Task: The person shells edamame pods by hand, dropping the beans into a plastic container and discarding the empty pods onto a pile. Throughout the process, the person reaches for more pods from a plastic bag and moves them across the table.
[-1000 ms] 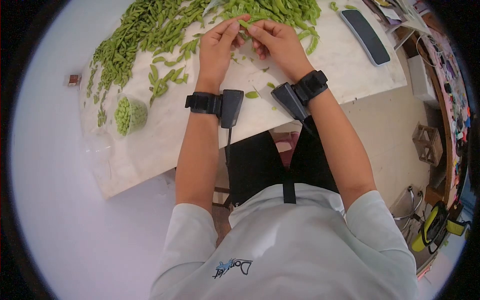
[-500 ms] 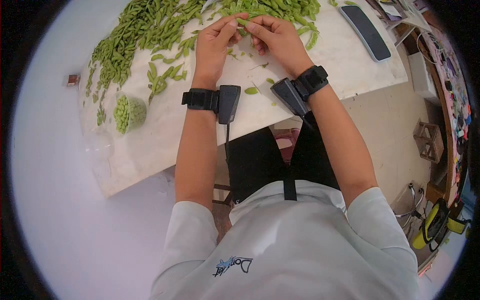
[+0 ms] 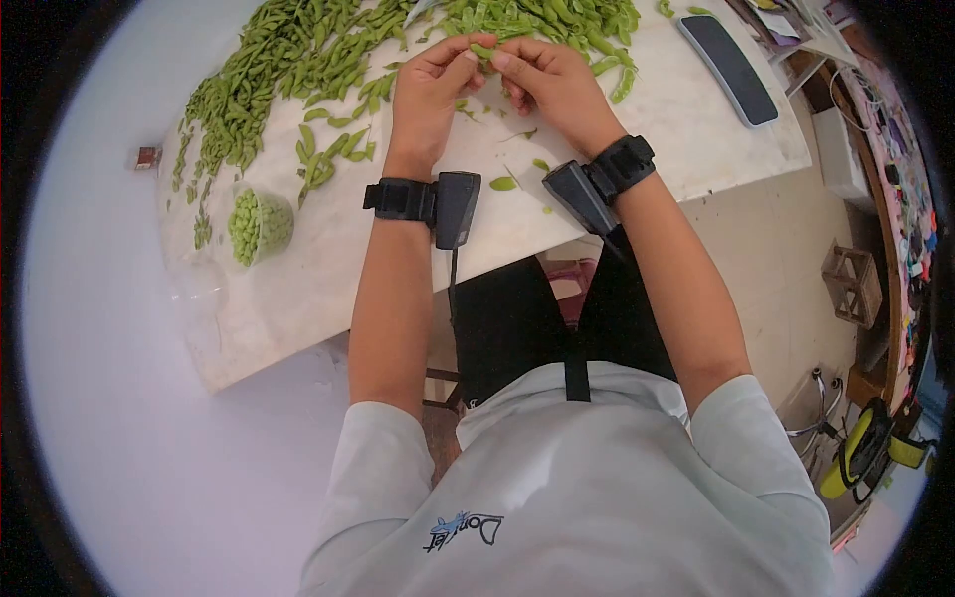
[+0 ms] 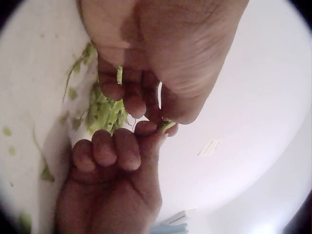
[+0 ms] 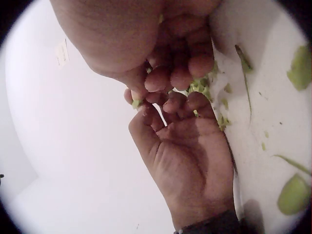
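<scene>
Above the far part of the table, both hands meet at one green soybean pod [image 3: 482,52]. My left hand [image 3: 423,99] pinches one end of it between thumb and index finger. The right hand [image 3: 562,88] pinches the other end the same way, thumb on top. In the left wrist view only a short bit of the pod [image 4: 168,125] shows between the fingertips; the rest is hidden. The other fingers of both hands curl loosely below it. Behind the hands lies a heap of bright green pods [image 3: 587,18].
A large pile of darker whole pods [image 3: 234,109] spreads over the table's [image 3: 338,249] left side. A clear plastic cup [image 3: 277,227] of shelled beans stands near the left edge. At the right lies a phone [image 3: 728,72]. Pod scraps [image 3: 503,183] are scattered before the hands.
The hands stay together at the same place, with only a slight shift of the fingers along the pod. Less of the pod shows between the thumbs than a second ago.
</scene>
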{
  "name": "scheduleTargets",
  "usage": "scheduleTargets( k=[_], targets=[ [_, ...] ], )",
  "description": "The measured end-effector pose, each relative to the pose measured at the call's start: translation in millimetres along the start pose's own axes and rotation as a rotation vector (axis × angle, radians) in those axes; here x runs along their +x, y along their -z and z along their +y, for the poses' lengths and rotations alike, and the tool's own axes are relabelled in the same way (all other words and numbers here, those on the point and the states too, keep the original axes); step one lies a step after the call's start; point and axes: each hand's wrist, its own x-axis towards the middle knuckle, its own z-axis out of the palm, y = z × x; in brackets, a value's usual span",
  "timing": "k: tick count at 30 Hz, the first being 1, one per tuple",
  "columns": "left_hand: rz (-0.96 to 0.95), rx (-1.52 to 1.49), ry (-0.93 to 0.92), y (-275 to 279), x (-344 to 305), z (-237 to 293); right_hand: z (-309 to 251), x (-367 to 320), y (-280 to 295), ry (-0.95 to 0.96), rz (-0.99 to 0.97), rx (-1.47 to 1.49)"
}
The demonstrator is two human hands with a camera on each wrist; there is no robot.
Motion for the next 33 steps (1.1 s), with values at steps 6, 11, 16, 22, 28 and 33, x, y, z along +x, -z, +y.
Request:
scheduleTargets(
  k=[6, 11, 16, 22, 28, 33],
  targets=[
    [0.017, 0.001, -0.013, -2.4, -0.5, 0.4, -4.5, -1.5, -1.6, -0.017, -0.033, -0.007],
    [0.01, 0.051, -0.031, -2.9, 0.1, 0.2, -4.9, -3.0, -2.0, -0.051, -0.061, 0.08],
    [0.0, 0.108, -0.053, -3.4, -0.5, 0.5, -5.6, -3.8, -2.5, -0.064, -0.079, 0.147],
    [0.027, 0.256, -0.106, -4.2, -1.8, 2.9, -3.8, -4.8, -2.7, -0.062, -0.098, 0.223],
    [0.046, 0.325, -0.131, -6.0, -2.3, 3.1, -4.9, -5.4, -1.9, -0.088, -0.074, 0.196],
    [0.054, 0.412, -0.141, -6.2, -3.9, 1.6, -13.0, -8.2, 1.7, -0.097, -0.047, 0.13]
  ],
)
